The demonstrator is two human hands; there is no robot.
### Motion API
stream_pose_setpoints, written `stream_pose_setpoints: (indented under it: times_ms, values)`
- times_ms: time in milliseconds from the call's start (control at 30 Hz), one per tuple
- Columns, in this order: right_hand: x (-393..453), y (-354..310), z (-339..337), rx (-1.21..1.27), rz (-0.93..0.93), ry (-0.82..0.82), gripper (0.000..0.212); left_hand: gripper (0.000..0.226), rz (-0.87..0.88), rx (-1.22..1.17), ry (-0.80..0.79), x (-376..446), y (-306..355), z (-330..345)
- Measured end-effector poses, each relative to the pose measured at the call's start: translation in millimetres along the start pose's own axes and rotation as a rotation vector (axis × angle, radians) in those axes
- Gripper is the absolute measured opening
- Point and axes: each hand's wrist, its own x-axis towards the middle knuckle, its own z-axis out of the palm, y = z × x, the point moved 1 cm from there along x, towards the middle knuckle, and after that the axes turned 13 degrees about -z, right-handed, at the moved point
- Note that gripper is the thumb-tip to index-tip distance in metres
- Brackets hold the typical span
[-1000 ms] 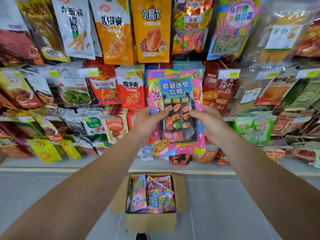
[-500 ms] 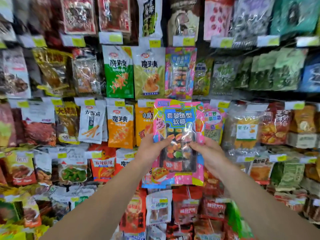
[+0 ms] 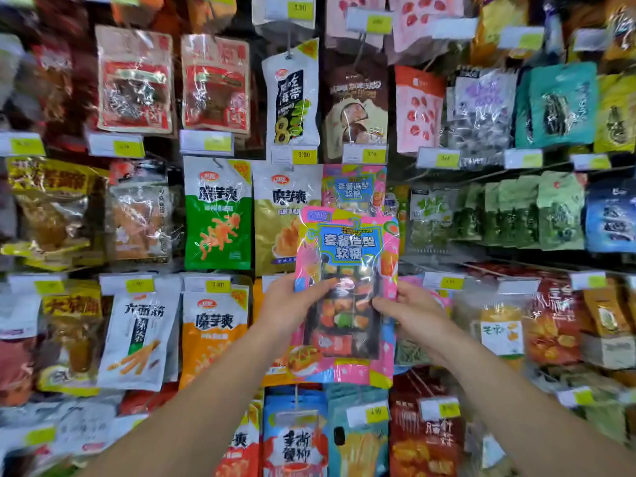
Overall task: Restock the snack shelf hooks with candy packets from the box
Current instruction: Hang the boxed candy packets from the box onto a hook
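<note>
Pink candy packet point(image 3: 346, 256) gripped at both edges by left hand point(image 3: 292, 304) and right hand point(image 3: 411, 309).

The candy packet point(image 3: 346, 290), between the left hand point(image 3: 292, 306) and right hand point(image 3: 411, 313), overlaps a matching hung packet point(image 3: 354, 189) behind it.

Bright even light, glare on wrappers, edges blurred and warped.

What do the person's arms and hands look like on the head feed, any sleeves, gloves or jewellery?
Both forearms are bare up to the frame edge, with no sleeves in view. The left hand and right hand wear no gloves, and no rings, watch or wristband show on either. No markings are visible.
</note>
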Motion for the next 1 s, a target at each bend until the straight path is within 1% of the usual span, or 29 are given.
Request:
stream_pose_setpoints:
  times_ms: [100, 200, 300, 333, 400, 433, 500, 533, 567, 633, 700, 800, 933, 1000]
  values:
    - [31.8, -6.3, -2.3, -0.099, -0.067, 0.031, 0.027, 0.017, 0.012, 0.025, 0.018, 28.1, 10.0, -10.3]
    - [61.0, -22.6, -7.4, -0.270, -0.175, 0.062, 0.030, 0.026, 0.030, 0.040, 0.027, 51.7, 17.9, -15.1]
    - [90.6, -39.1, -12.5, -0.463, -0.287, 0.076, 0.042, 0.052, 0.052, 0.076, 0.034, 73.2, 25.2, -16.4]
    - [102.3, -43.1, -14.4, -0.552, -0.340, 0.079, 0.045, 0.054, 0.061, 0.078, 0.033, 80.2, 26.5, -15.7]
    - [124.6, -51.5, -18.1, -0.710, -0.429, 0.074, 0.050, 0.049, 0.073, 0.063, 0.043, 91.5, 30.2, -12.7]
    - [134.4, -57.4, -19.2, -0.776, -0.476, 0.072, 0.052, 0.050, 0.077, 0.062, 0.056, 96.9, 31.7, -11.0]
    - [153.2, -64.7, -22.2, -0.881, -0.562, 0.078, 0.053, 0.059, 0.104, 0.065, 0.076, 105.5, 35.9, -7.1]
    - [163.3, -66.2, -24.1, -0.918, -0.598, 0.085, 0.052, 0.058, 0.104, 0.066, 0.086, 111.6, 38.1, -5.1]
    - [173.1, -68.2, -26.2, -0.943, -0.632, 0.097, 0.052, 0.049, 0.109, 0.067, 0.101, 114.9, 41.5, -2.6]
    - [194.2, -71.7, -34.0, -0.985, -0.692, 0.109, 0.054, 0.021, 0.117, 0.049, 0.131, 124.6, 48.6, 4.1]
    - [210.2, -75.1, -42.1, -1.037, -0.711, 0.110, 0.060, 0.011, 0.103, 0.049, 0.136, 130.0, 51.9, 9.9]
    - [230.3, -77.4, -57.7, -1.024, -0.710, 0.104, 0.074, 0.014, 0.092, 0.056, 0.146, 137.7, 52.6, 17.2]
    - [246.9, -75.4, -72.0, -1.096, -0.721, 0.029, 0.078, 0.015, 0.087, 0.081, 0.179, 146.7, 57.0, 24.0]
    - [247.9, -74.3, -73.7, -1.100, -0.692, -0.014, 0.080, 0.019, 0.083, 0.094, 0.205, 152.0, 55.7, 24.2]
